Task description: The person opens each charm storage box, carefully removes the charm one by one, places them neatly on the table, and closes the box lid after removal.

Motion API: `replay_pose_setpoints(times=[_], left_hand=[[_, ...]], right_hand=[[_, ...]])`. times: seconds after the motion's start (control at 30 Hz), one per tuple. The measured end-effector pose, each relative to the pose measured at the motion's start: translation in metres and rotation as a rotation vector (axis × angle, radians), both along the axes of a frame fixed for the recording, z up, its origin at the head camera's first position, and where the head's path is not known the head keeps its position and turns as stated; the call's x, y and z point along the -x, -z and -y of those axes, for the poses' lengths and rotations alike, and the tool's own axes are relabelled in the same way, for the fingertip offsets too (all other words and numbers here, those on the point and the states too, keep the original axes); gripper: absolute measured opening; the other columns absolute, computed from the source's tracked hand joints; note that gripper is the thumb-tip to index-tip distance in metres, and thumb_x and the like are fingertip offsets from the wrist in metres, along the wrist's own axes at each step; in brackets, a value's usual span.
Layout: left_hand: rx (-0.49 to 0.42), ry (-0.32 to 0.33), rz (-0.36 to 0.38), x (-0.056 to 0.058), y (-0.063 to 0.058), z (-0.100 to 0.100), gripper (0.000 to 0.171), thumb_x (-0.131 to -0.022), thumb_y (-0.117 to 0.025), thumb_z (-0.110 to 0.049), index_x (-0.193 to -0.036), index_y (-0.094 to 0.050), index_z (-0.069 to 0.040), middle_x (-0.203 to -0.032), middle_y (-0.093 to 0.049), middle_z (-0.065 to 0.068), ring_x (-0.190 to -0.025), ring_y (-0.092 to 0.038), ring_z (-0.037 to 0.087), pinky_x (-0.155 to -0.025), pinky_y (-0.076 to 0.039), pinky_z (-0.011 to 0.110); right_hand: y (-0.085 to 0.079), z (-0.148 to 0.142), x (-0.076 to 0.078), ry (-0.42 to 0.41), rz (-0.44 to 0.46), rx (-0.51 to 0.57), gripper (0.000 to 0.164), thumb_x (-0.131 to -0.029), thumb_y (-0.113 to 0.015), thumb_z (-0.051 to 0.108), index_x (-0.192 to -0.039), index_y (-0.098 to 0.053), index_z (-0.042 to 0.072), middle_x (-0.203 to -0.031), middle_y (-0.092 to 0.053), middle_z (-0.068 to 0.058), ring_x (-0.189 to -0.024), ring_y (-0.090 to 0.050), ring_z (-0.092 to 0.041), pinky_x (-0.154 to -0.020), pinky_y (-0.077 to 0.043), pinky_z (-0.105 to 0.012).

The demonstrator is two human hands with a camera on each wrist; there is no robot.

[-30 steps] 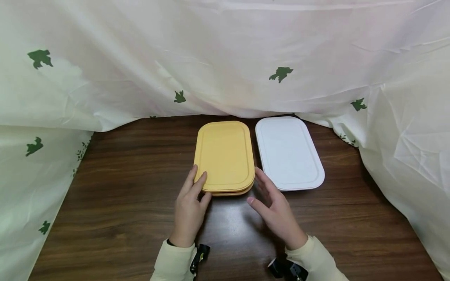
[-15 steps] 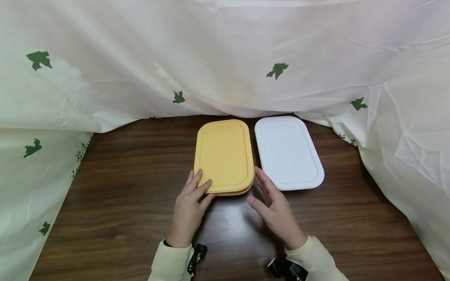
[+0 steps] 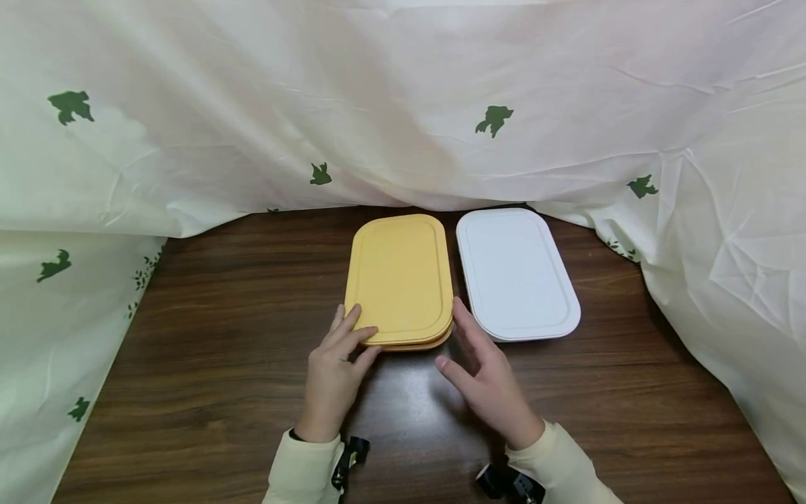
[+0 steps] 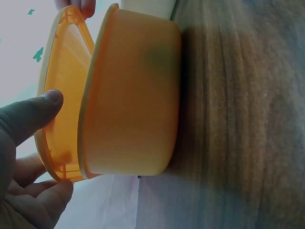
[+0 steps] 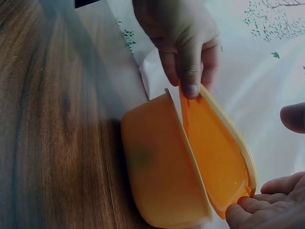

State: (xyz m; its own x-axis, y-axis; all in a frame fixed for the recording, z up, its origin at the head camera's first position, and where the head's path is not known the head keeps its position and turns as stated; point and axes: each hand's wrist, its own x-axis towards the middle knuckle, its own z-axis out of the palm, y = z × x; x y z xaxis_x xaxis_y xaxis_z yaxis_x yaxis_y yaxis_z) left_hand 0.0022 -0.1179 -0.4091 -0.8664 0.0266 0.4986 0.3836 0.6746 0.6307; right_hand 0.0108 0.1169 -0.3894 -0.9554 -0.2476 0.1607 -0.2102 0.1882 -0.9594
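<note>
A yellow lid (image 3: 399, 280) lies over an orange-yellow plastic food box (image 4: 133, 95), its near side raised from the rim in both wrist views. My left hand (image 3: 330, 378) pinches the lid's near left corner, thumb beneath and fingers on top. My right hand (image 3: 494, 381) has its fingertips at the lid's right edge, with its thumb standing away from the lid. From above, the lid hides nearly all of the box. In the right wrist view the gap between lid (image 5: 219, 152) and box (image 5: 162, 167) shows clearly.
To the right stands a second container with a white lid (image 3: 519, 273), close beside the yellow one. Both rest on a dark wood-grain table (image 3: 208, 350). A pale curtain (image 3: 403, 105) with green bird shapes hangs behind and along both sides.
My left hand's fingers have shifted round the near left corner and now pinch the lid there. The lid and right hand have moved very slightly left.
</note>
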Motion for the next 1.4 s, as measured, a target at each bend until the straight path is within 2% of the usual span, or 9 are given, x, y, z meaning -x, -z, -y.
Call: replay_pose_setpoints(times=[0.17,0.3,0.67,0.83,1.0,1.17,1.3,1.4], left_hand=[[-0.018,-0.001,-0.029,0.000,0.000,0.003,0.028,-0.071,-0.089,-0.003,-0.097,-0.079,-0.004,-0.134,-0.062,0.019,-0.132,-0.051,0.039,-0.092,-0.054,0.043],[-0.045,0.007,-0.045,-0.001,0.001,0.004,0.028,-0.071,-0.089,-0.002,-0.097,-0.079,-0.004,-0.134,-0.062,0.018,-0.133,-0.050,0.039,-0.092,-0.054,0.042],[-0.114,0.023,-0.085,-0.005,0.004,0.008,0.031,-0.070,-0.089,-0.003,-0.099,-0.078,-0.005,-0.134,-0.062,0.018,-0.132,-0.049,0.041,-0.095,-0.050,0.039],[-0.123,0.003,-0.105,-0.006,0.006,0.008,0.031,-0.070,-0.088,-0.002,-0.099,-0.078,-0.004,-0.132,-0.063,0.018,-0.131,-0.051,0.041,-0.096,-0.049,0.038],[-0.164,-0.024,-0.084,-0.008,0.008,0.010,0.030,-0.072,-0.087,-0.003,-0.101,-0.077,-0.004,-0.133,-0.063,0.018,-0.132,-0.049,0.041,-0.101,-0.045,0.029],[-0.225,-0.064,-0.085,-0.008,0.010,0.014,0.029,-0.074,-0.085,0.001,-0.102,-0.075,-0.002,-0.134,-0.062,0.018,-0.135,-0.047,0.037,-0.105,-0.042,0.020],[-0.272,-0.086,-0.095,-0.009,0.010,0.016,0.030,-0.073,-0.085,0.003,-0.101,-0.075,0.000,-0.133,-0.062,0.019,-0.135,-0.047,0.038,-0.105,-0.043,0.022],[-0.311,-0.099,-0.077,-0.010,0.010,0.016,0.029,-0.074,-0.084,0.003,-0.101,-0.075,0.000,-0.133,-0.062,0.019,-0.135,-0.048,0.040,-0.106,-0.042,0.022]], right_hand=[[0.000,0.004,-0.002,0.020,-0.051,-0.067,0.078,-0.092,-0.071,0.004,-0.157,-0.028,0.003,-0.166,-0.019,-0.001,-0.151,-0.021,-0.019,-0.118,-0.022,-0.018],[0.000,0.005,-0.002,0.034,-0.080,-0.101,0.078,-0.091,-0.072,0.005,-0.157,-0.030,0.004,-0.165,-0.021,-0.003,-0.151,-0.021,-0.021,-0.117,-0.021,-0.017],[-0.004,0.009,0.000,-0.014,-0.084,-0.032,0.082,-0.092,-0.070,0.001,-0.159,-0.024,0.007,-0.166,-0.020,-0.009,-0.151,-0.020,-0.018,-0.117,-0.025,-0.021],[-0.006,0.011,0.002,-0.031,-0.096,-0.012,0.081,-0.092,-0.070,0.001,-0.159,-0.024,0.007,-0.165,-0.021,-0.010,-0.151,-0.021,-0.019,-0.117,-0.026,-0.022],[-0.011,0.015,0.005,-0.045,-0.128,-0.025,0.082,-0.091,-0.071,0.000,-0.159,-0.024,0.006,-0.165,-0.021,-0.010,-0.151,-0.021,-0.021,-0.118,-0.026,-0.024],[-0.019,0.023,0.011,-0.062,-0.156,-0.090,0.084,-0.091,-0.072,0.006,-0.160,-0.024,0.009,-0.166,-0.020,-0.007,-0.151,-0.021,-0.021,-0.118,-0.026,-0.025],[-0.024,0.028,0.015,-0.054,-0.199,-0.153,0.084,-0.091,-0.074,0.011,-0.160,-0.026,0.010,-0.165,-0.023,-0.005,-0.151,-0.023,-0.020,-0.120,-0.024,-0.026],[-0.025,0.031,0.016,-0.045,-0.231,-0.179,0.083,-0.090,-0.074,0.013,-0.159,-0.027,0.009,-0.165,-0.024,-0.004,-0.150,-0.024,-0.020,-0.121,-0.023,-0.028]])
